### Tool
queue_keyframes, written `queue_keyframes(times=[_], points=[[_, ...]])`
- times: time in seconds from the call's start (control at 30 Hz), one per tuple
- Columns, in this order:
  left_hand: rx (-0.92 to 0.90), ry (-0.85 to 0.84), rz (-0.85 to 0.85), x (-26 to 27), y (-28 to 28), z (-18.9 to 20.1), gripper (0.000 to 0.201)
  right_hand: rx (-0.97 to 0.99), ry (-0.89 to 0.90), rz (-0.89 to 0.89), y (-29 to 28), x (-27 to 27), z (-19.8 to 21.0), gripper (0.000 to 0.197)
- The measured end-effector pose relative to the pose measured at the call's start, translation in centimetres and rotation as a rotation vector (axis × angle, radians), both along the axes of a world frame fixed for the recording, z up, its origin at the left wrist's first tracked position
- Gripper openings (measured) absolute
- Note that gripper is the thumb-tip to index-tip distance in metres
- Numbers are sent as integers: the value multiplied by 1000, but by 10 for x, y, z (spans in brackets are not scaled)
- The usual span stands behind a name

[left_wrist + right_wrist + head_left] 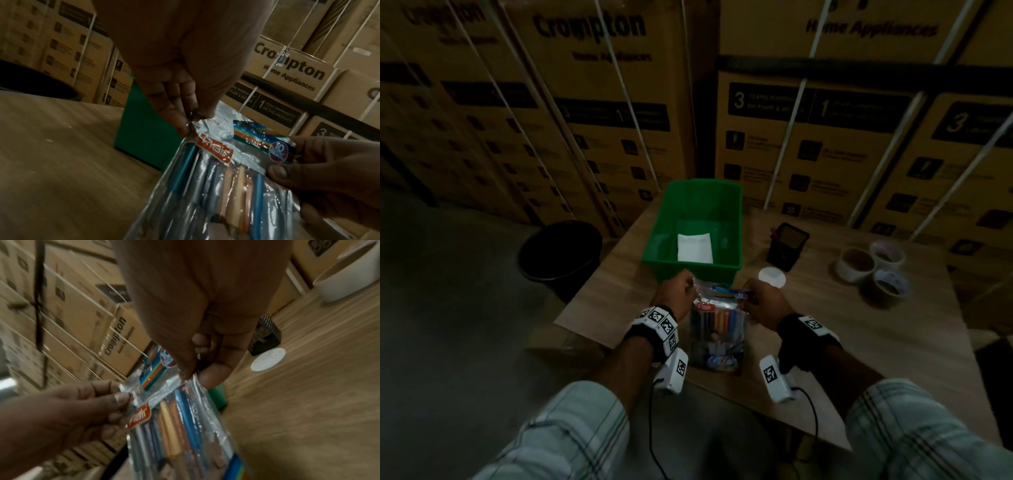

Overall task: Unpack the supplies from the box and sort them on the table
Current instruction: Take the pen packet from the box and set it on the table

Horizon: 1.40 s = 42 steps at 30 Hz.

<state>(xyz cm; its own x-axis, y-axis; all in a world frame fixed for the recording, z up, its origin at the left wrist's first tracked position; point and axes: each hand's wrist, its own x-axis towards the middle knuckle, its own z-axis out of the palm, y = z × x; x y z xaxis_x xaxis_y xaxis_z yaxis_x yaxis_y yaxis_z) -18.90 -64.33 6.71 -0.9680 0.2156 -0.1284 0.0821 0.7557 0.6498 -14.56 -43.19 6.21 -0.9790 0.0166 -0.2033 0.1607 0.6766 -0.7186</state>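
Wooden table (825, 342) under our wrists, we hold the clear pen pack (717, 329) just above its near edge. Our left hand (676, 291) pinches the pack's top left corner, our right hand (763, 301) pinches the top right, fingers clamped on the plastic. We judge we are opening it; next we must pull the seal apart without spilling pens. Beyond sits the green box (654, 240), holding a white paper (695, 247). To its right stands a black mesh holder (787, 246), with stacked cartons (825, 137) behind.

Tall stacks of strapped brown cardboard cartons (592, 113) printed "Crompton Home Appliances" stood behind the wooden table. A round black plastic bucket (560, 253) sat on the grey floor (448, 308), far left.
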Motion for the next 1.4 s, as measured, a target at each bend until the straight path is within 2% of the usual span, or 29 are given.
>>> queue_keyframes(times=[0.1,0.27,0.43,0.5,0.63,0.77,0.87,0.97,1.03,1.27,1.4], points=[[2,20,-60,-11,-9,-10,9,106,-3,-26,-16,-4,-5,14],[5,28,-102,-20,-22,-27,20,145,-33,-148,-39,-11,-20,8],[26,-50,-208,-15,-27,-53,51,122,-119,-257,-50,-16,-30,9],[16,-69,-271,-12,-28,-62,55,124,-147,-277,-51,-17,-31,15],[-125,-120,-439,-12,-30,-81,47,157,-192,-301,-53,-16,-38,24],[-228,-139,-550,-11,-29,-83,40,180,-142,-305,-57,-1,-42,47],[-225,-120,-570,-11,-26,-77,34,264,-139,-195,-58,9,-41,40],[-279,-95,-581,-12,-27,-75,37,326,-269,-1,-62,13,-40,39],[-315,-64,-595,-10,-27,-71,37,343,-298,32,-62,14,-36,40],[-243,50,-555,4,-19,-49,29,311,-182,-20,-41,33,-28,36],[-121,93,-497,29,1,-35,29,335,-140,12,-11,58,-13,34]])
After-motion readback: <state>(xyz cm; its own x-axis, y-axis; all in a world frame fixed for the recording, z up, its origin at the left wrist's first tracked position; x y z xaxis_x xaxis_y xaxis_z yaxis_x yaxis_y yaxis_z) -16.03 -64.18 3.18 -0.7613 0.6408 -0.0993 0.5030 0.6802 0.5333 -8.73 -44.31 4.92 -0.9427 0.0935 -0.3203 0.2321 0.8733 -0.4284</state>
